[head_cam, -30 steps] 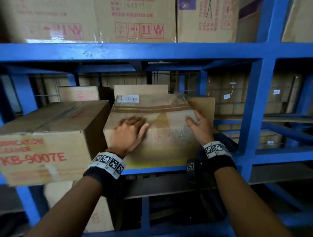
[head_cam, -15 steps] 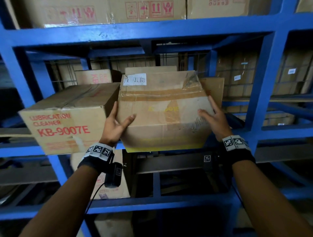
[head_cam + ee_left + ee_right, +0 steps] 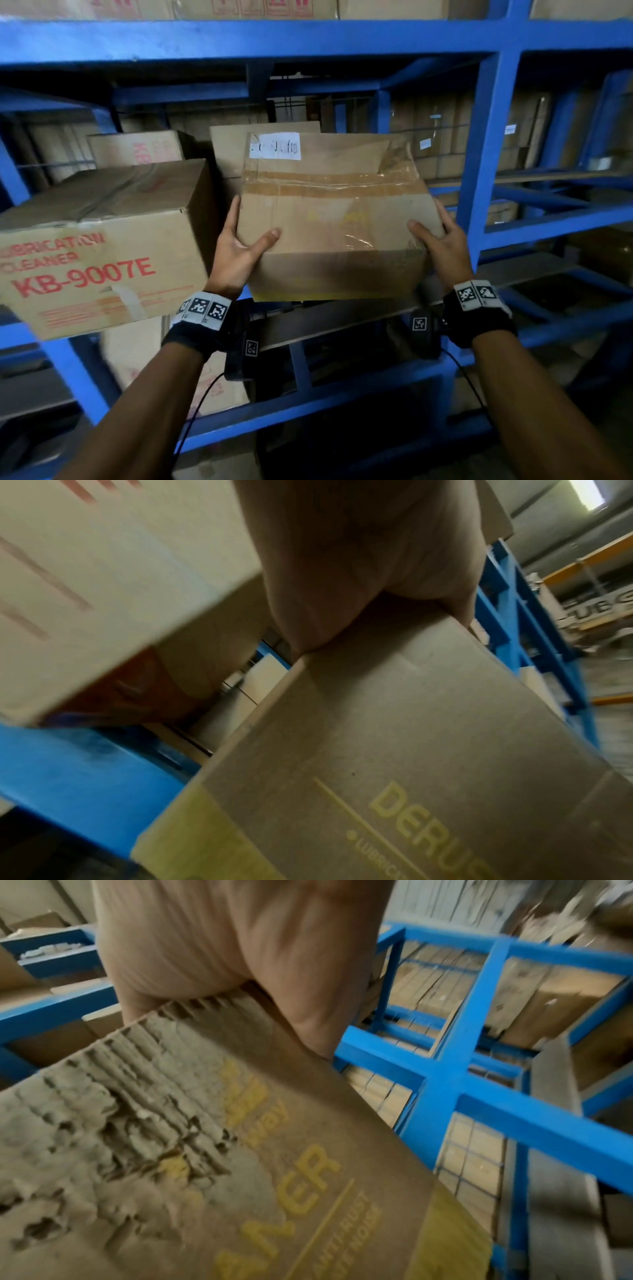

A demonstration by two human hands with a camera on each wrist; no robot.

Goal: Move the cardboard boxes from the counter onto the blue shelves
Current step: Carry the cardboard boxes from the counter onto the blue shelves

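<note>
Box held at a crowded shelf bay

Worn brown cardboard box with clear tape and a white label is gripped at both lower corners by the left hand and right hand, tilted at the front of the blue metal shelves. Just left, a larger cardboard carton printed KB-9007E is seated; plain cartons are stacked behind, and a blue upright stands close on the right.

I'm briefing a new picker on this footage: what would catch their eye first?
Dead centre, both hands, the left hand and the right hand, grip a worn taped box by its sides at the blue shelf. Left of it sits a box printed KB-9007E in red. The right wrist view shows the held box's torn, ragged face.
</note>
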